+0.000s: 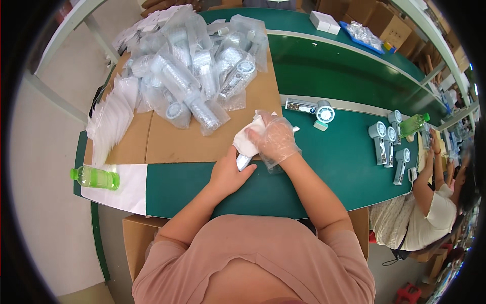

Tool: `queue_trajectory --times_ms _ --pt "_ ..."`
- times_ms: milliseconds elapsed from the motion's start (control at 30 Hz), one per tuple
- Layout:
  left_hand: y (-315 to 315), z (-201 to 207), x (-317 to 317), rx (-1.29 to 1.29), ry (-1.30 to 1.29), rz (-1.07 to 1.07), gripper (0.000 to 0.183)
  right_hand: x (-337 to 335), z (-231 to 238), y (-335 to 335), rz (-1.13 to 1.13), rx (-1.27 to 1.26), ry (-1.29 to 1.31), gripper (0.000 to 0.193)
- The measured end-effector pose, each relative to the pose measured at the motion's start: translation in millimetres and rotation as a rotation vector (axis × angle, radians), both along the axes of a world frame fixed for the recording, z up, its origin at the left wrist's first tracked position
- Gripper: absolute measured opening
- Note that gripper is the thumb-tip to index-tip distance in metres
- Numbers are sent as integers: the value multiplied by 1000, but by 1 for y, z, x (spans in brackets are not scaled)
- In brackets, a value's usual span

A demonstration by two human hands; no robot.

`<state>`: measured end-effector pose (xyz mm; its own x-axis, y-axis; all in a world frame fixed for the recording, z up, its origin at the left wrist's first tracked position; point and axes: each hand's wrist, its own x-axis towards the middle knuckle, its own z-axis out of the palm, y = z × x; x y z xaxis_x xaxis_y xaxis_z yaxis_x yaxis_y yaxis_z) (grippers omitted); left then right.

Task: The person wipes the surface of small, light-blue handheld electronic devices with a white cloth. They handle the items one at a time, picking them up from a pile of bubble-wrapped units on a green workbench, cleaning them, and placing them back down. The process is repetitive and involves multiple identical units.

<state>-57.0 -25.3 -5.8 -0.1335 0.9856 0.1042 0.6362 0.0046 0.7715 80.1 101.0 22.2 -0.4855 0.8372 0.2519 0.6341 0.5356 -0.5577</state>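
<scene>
While gripped: fan point(243, 161) between fingers point(242, 172).

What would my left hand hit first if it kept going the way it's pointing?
Probably the white cloth held by your gloved right hand; your left hand already grips a small silver device pointing there, though depth is unclear.

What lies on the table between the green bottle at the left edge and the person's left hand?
In the head view, a white sheet under the green bottle, then bare green table up to the left hand. Nothing else lies on that stretch.
</scene>
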Motion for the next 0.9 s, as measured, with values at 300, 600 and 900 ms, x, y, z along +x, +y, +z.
queue_trajectory --times_ms 300,600,900 --pt "-9 -10 -11 57 95 -170 59 29 -1 -1 31 -995 794 43" --pt "2 17 39 52 -190 -12 54 35 -9 -32 -178 -847 1655 36" --pt "3 22 55 47 -226 -80 60 55 -17 -40 -15 -998 1537 42"
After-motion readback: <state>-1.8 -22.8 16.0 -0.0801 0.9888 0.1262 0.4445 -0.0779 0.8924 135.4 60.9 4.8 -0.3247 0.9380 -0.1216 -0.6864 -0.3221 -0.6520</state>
